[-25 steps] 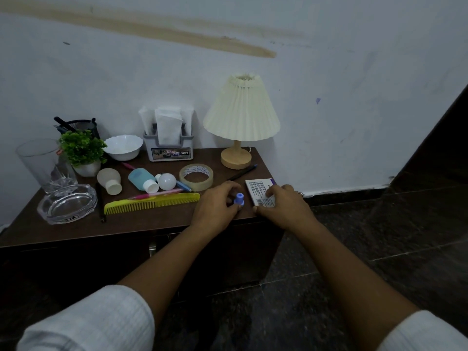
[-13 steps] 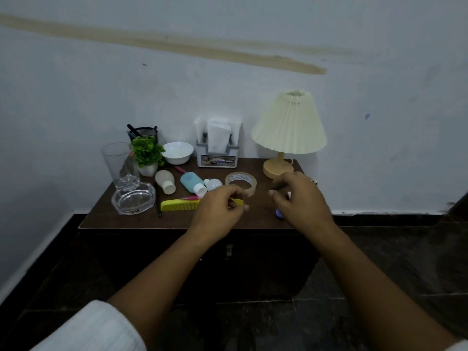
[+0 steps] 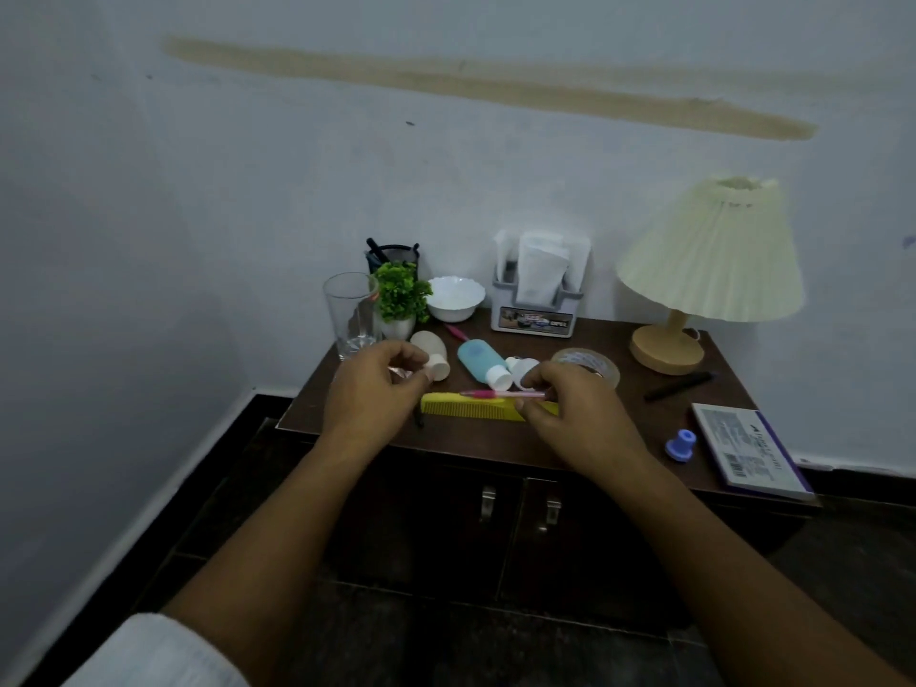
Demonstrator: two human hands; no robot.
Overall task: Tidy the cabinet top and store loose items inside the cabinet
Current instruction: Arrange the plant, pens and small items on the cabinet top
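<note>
Cabinet top: the dark wooden cabinet top [image 3: 495,441] stands against the wall, strewn with small things; the two doors [image 3: 426,533] below it are closed.
Pink pen: a pink pen [image 3: 490,394] lies lengthwise along the yellow comb [image 3: 466,409] near the front edge.
Right hand: the right hand [image 3: 570,414] hovers over the comb's right end, fingers bent, thumb and forefinger pinching the pen's right tip.
Left hand: the left hand [image 3: 376,389] sits at the comb's left end with fingers curled in, thumb just beside the cap of a cream bottle [image 3: 429,347]; I cannot tell whether it holds anything.
Bottles: the cream bottle and a blue bottle [image 3: 476,359] lie on their sides behind the comb, with a small white round object [image 3: 523,366] next to the blue one.
Tape: a clear tape roll [image 3: 597,361] lies flat just beyond the right hand.
Right side: a black pen [image 3: 679,386], a small blue cap [image 3: 680,444] and a printed box [image 3: 751,451] at the corner.
Back row: a glass [image 3: 349,312], a potted plant [image 3: 400,295], a white bowl [image 3: 455,297], a tissue holder [image 3: 538,309] and a pleated lamp [image 3: 709,260].
</note>
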